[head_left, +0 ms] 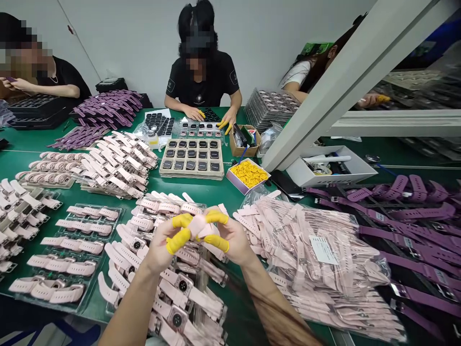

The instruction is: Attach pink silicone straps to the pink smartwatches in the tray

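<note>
Pink, yellow, purple, green

Pale pink for the held piece [198, 225], bright yellow for the finger cots [179, 240]. Pink again for the bagged straps [288, 230] near right, purple for the watch straps [418, 282] farther right. Solid green for the table [21, 163].

White slanted beam [338, 79], cardboard box [240, 151], pale wall [122, 43]

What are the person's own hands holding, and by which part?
The left hand and right hand pinch a pink piece, probably a strap, at opposite sides between yellow-covered fingertips; exact part unclear.
</note>
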{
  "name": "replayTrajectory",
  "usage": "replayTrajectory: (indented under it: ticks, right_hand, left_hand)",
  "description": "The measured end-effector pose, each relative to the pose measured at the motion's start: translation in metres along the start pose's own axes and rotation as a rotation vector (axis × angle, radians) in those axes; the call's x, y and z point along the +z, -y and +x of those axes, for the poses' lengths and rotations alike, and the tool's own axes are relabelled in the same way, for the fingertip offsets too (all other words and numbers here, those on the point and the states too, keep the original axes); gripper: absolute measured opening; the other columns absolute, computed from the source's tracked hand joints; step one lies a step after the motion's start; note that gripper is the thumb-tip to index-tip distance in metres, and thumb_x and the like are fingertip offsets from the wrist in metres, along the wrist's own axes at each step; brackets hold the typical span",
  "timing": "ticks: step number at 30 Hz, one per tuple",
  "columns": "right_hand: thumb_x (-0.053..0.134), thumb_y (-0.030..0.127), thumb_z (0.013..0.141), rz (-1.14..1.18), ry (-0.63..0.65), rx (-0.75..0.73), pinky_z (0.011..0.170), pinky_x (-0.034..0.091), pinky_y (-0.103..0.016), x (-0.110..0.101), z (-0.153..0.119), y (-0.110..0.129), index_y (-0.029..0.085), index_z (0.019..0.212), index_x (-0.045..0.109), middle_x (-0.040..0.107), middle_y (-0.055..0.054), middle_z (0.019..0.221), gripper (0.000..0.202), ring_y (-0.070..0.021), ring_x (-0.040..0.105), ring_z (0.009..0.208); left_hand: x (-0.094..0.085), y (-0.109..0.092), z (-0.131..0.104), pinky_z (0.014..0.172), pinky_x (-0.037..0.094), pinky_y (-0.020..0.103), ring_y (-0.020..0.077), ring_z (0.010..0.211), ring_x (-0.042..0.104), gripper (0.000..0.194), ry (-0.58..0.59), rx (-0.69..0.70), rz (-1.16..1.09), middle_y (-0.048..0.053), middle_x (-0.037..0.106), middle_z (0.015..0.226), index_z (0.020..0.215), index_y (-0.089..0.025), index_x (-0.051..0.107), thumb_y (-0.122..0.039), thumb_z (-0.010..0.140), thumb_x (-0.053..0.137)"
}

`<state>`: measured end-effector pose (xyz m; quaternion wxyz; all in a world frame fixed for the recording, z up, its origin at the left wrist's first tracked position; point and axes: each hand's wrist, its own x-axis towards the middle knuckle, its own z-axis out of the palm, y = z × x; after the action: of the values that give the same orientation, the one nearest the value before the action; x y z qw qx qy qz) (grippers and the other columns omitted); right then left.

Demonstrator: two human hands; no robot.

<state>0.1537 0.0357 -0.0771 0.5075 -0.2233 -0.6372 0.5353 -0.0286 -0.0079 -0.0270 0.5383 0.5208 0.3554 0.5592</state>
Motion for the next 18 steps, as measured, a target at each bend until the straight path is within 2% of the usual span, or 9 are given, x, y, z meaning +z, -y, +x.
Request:
replayTrajectory:
  ticks: [2,4,6,11,18]
  right_hand:
    - [0.073,0.060,0.088,-0.006,-0.019,0.004,0.092,0.057,-0.043,0.000,0.001,-0.002,0.027,0.104,0.071,0.063,-0.006,0.103,0.037,-0.0239,0.066,0.099]
    - [0.073,0.058,0.089,-0.015,-0.036,0.011,0.092,0.057,-0.042,-0.001,0.002,-0.003,0.027,0.105,0.071,0.062,-0.006,0.103,0.035,-0.0235,0.065,0.100]
    - [0.074,0.056,0.089,-0.020,-0.043,-0.003,0.093,0.056,-0.042,-0.003,0.002,-0.002,0.028,0.107,0.071,0.063,-0.005,0.102,0.034,-0.0230,0.065,0.100]
    - [0.076,0.050,0.090,0.014,-0.012,-0.033,0.087,0.056,-0.039,-0.011,-0.001,0.003,0.028,0.110,0.073,0.067,-0.005,0.101,0.030,-0.0222,0.066,0.095]
    - [0.076,0.048,0.090,-0.031,0.009,-0.065,0.087,0.054,-0.038,-0.012,-0.002,0.008,0.027,0.115,0.075,0.070,-0.006,0.100,0.032,-0.0222,0.066,0.093]
  left_hand:
    - [0.001,0.002,0.001,0.070,0.052,0.037,0.0216,0.070,0.060,0.037,-0.091,0.027,-0.040,0.006,0.062,0.073,0.073,-0.020,0.068,-0.053,0.089,0.071]
    - [0.001,0.002,0.003,0.068,0.050,0.036,0.0210,0.067,0.058,0.044,-0.124,0.036,-0.031,0.004,0.059,0.069,0.071,-0.020,0.066,-0.060,0.087,0.070]
    - [0.000,0.001,0.005,0.066,0.048,0.034,0.0203,0.066,0.056,0.044,-0.072,0.008,0.027,0.004,0.059,0.068,0.068,-0.020,0.064,-0.059,0.088,0.069]
    - [-0.002,0.001,0.005,0.076,0.045,0.033,0.0205,0.080,0.058,0.029,0.039,-0.100,0.125,0.006,0.065,0.084,0.074,-0.019,0.063,-0.040,0.093,0.070]
    - [0.000,0.006,0.003,0.079,0.045,0.032,0.0197,0.083,0.057,0.027,0.020,-0.102,0.033,0.004,0.064,0.086,0.080,-0.018,0.061,-0.039,0.096,0.066]
